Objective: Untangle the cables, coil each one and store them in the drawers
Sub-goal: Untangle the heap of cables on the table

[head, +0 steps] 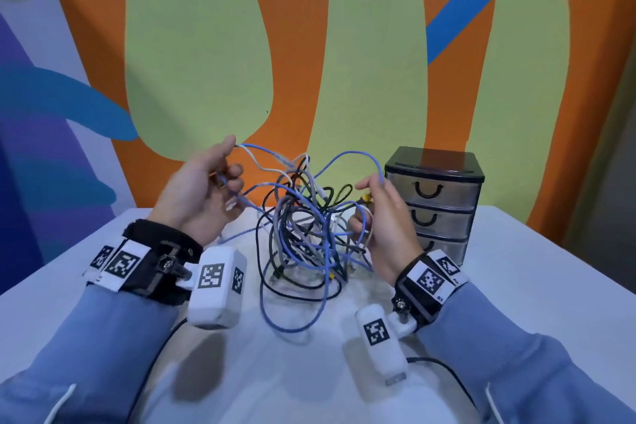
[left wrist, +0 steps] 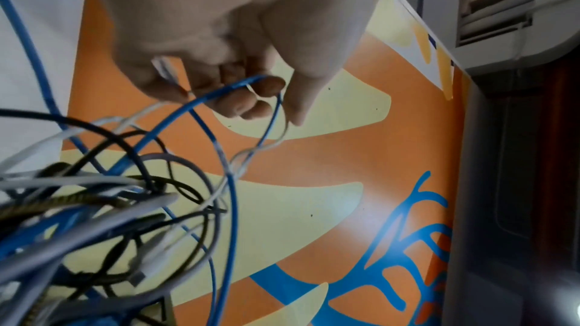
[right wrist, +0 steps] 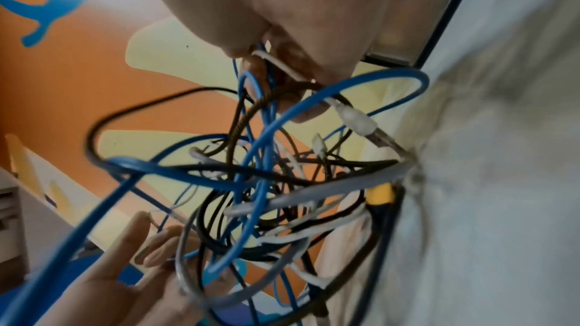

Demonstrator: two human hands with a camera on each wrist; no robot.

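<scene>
Between the two raised hands hangs the tangle of cables [head: 303,231], a knot of blue, black, grey and white strands whose lower loops trail onto the white table [head: 103,286] just in front of the wrists. The left hand [head: 203,193] is lifted highest, palm turned inward, its thumb and fingers curled and pinching a blue cable [left wrist: 201,103] together with a thin white cable [left wrist: 276,140]; both lead from its fingertips down into the knot. The right hand [head: 382,227] is held lower, on the other side of the tangle, fingers curled round several strands at once, with a blue loop [head: 358,158] arching up from its fingertips and a yellow connector [head: 365,198] showing beside its thumb. The hands are apart, each gripping its own side of the bundle. Just beyond the right hand, on the table, stands the drawer unit [head: 433,203], three clear drawers with black handles, all closed.
</scene>
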